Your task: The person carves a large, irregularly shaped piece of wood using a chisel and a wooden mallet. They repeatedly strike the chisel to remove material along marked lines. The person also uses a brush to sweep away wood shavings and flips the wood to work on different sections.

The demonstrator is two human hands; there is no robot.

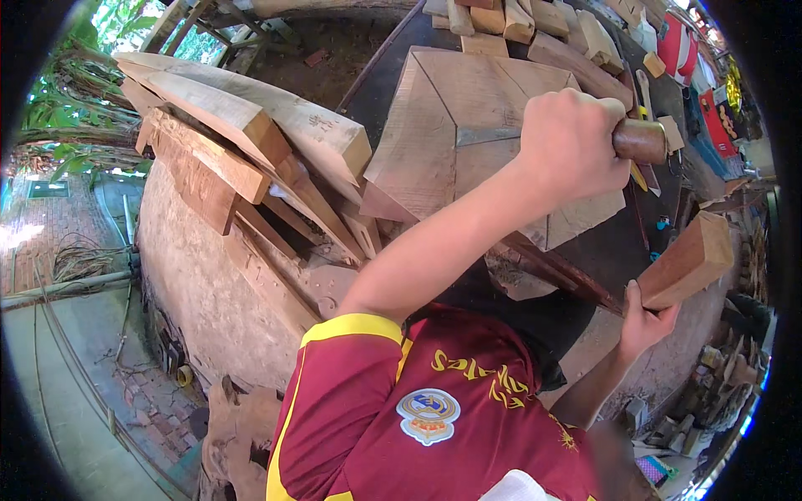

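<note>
Head view: chisel (642, 142) crosswise; blade (489, 135) leftward

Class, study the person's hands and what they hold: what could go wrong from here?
If swung, the brown squared wooden block in the right hand might miss the brown rounded wooden handle and strike the left hand wrapped around it. The narrow grey metal blade points across the broad brown wooden surface and could skid if struck.
</note>
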